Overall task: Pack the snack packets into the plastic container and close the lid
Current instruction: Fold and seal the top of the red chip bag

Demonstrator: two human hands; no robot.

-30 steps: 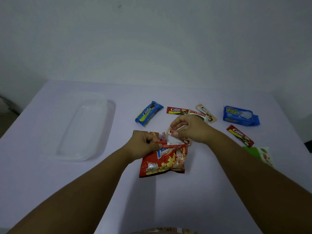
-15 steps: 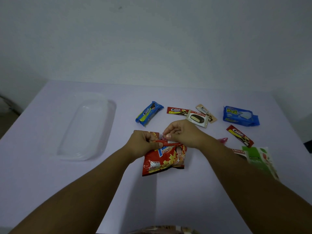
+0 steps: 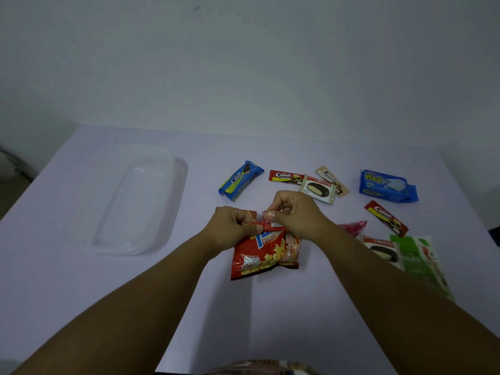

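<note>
My left hand (image 3: pixel 232 226) grips the top edge of a red potato snack bag (image 3: pixel 259 255) in the middle of the table, with other small packets bunched behind it. My right hand (image 3: pixel 295 215) pinches a small pink-and-white packet (image 3: pixel 266 214) against the top of that bunch. A clear plastic container (image 3: pixel 140 204) lies open and empty at the left. Loose packets lie beyond and to the right: a blue Creamo pack (image 3: pixel 239 180), a red Creamo bar (image 3: pixel 285 176), a Choco Pie (image 3: pixel 319 188), a beige bar (image 3: pixel 327 174), a blue biscuit pack (image 3: pixel 387 186).
More packets sit at the right: a red Creamo bar (image 3: pixel 385 217), a pink wrapper (image 3: pixel 353 227), a second Choco Pie (image 3: pixel 381 250) and a green packet (image 3: pixel 418 255). The lilac table (image 3: pixel 67 280) ends at a white wall behind.
My right hand drew back from the far packets to the top of the red bag, uncovering the Choco Pie, and now pinches a small packet there. The bag shifted slightly.
</note>
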